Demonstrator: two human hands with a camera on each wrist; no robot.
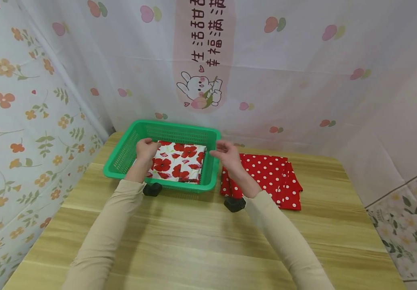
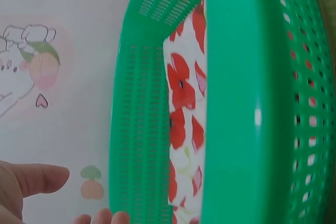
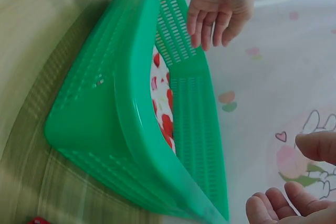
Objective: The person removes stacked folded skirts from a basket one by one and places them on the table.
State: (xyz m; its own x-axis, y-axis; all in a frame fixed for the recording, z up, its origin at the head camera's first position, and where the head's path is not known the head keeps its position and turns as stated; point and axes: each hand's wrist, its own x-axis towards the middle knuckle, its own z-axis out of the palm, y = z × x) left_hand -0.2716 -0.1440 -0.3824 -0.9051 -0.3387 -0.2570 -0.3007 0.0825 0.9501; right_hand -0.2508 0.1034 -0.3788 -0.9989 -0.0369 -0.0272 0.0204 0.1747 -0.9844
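Near the back edge of the wooden table [image 1: 194,249], a green plastic basket [image 1: 186,186] sits upright, its walls slotted. Contents: a folded floral cloth [image 1: 176,161], white with red flowers, lying flat on the basket floor; its left end is partly hidden by an arm.

Left hand [image 1: 147,151]: above the left part of the basket, near the cloth. Fingers loose and slightly bent, hanging downward; thumb relaxed. From where I stand, I cannot tell whether any fingertip touches the fabric.

Right hand [image 1: 228,156]: at the basket's right rim, palm turned toward the other hand. Thumb stands apart from the fingers, which are gently bent and relaxed. Contact with the rim: cannot tell.

To the right of the basket, just beside it, lies a red cloth [image 1: 266,171] with white dots, in overlapping layers, its right edge uneven. The right forearm crosses in front of part of it.

Both arms wear beige sleeves [image 1: 100,229]. Behind the table hangs a pale curtain [image 1: 284,84] printed with fruit, writing and a rabbit; at left, a second, flowered curtain [image 1: 3,137].
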